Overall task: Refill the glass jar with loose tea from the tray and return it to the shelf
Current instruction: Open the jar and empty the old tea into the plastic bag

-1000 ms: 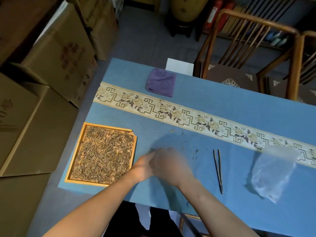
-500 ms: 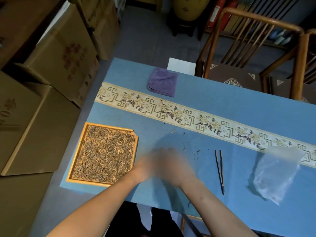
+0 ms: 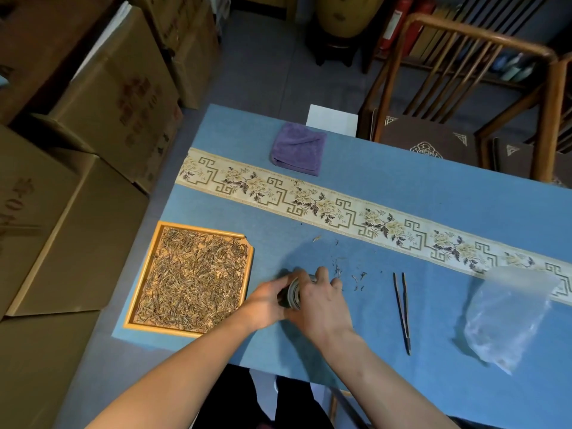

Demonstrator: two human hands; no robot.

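I held the jar [image 3: 293, 293] between both hands, left hand [image 3: 266, 300] and right hand [image 3: 318, 300] each in a closed grip on it, above the blue worktop [image 3: 402, 193], beside the tray [image 3: 190, 331] of tea [image 3: 195, 280].

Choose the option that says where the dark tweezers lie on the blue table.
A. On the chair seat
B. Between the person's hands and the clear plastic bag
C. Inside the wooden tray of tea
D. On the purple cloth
B: the tweezers lie flat on the blue table, to the right of the right hand and to the left of the clear plastic bag.
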